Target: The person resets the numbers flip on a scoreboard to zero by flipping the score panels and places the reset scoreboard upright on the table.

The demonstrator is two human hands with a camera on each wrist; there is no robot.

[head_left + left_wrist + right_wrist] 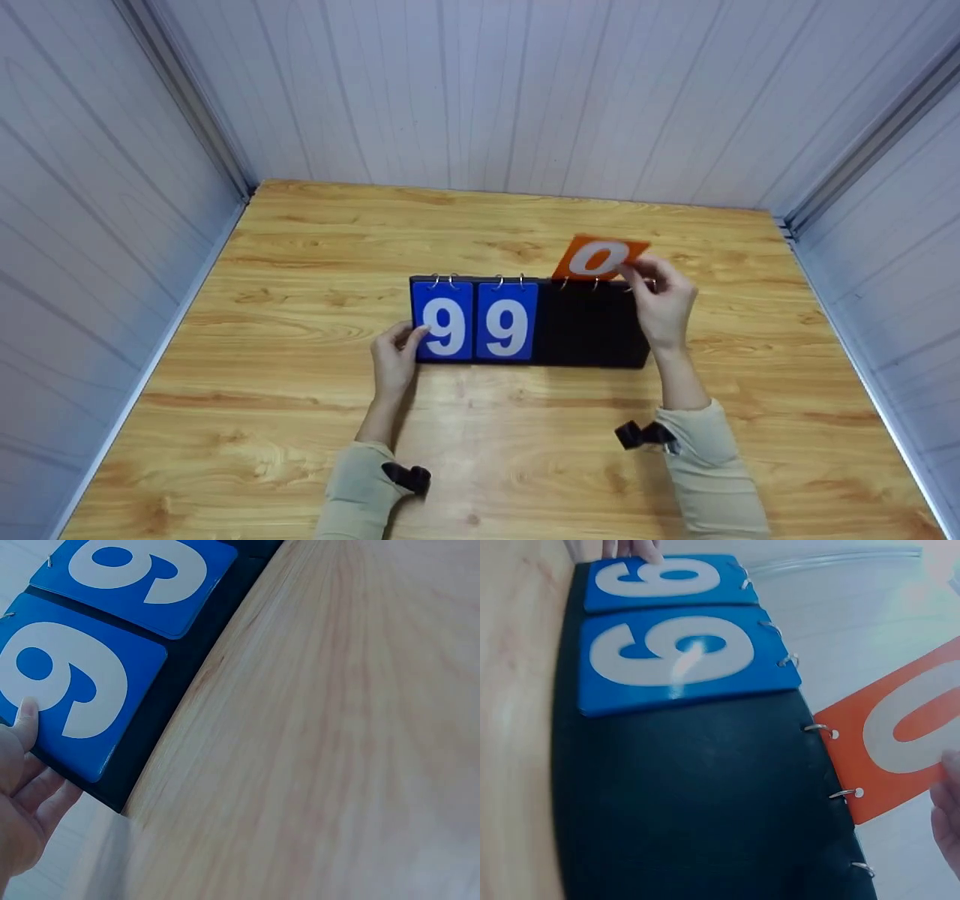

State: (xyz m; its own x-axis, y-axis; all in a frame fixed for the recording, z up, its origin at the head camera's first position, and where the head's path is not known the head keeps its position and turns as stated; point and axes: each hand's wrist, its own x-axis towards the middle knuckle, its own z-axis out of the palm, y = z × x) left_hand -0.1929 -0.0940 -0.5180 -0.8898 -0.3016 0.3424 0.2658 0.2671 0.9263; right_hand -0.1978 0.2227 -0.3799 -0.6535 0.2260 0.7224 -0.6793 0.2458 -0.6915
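Observation:
A black flip scoreboard (592, 326) stands on the table, with metal rings along its top edge. Two blue number cards, a left one (444, 321) and a second one (507, 321), each show a white 9. My left hand (394, 356) grips the board's left edge, its thumb on the front of the left blue card and the other fingers behind. With my right hand (666, 304) I pinch an orange card (900, 731) bearing a white 0. That card is raised above the top edge, still on its rings, and the board's right half below it shows bare black.
The wood-grain table (300, 247) extends on all sides of the board. Pale panelled walls (480, 97) enclose it at the back, left and right. Black wrist mounts (409, 478) sit on both sleeves.

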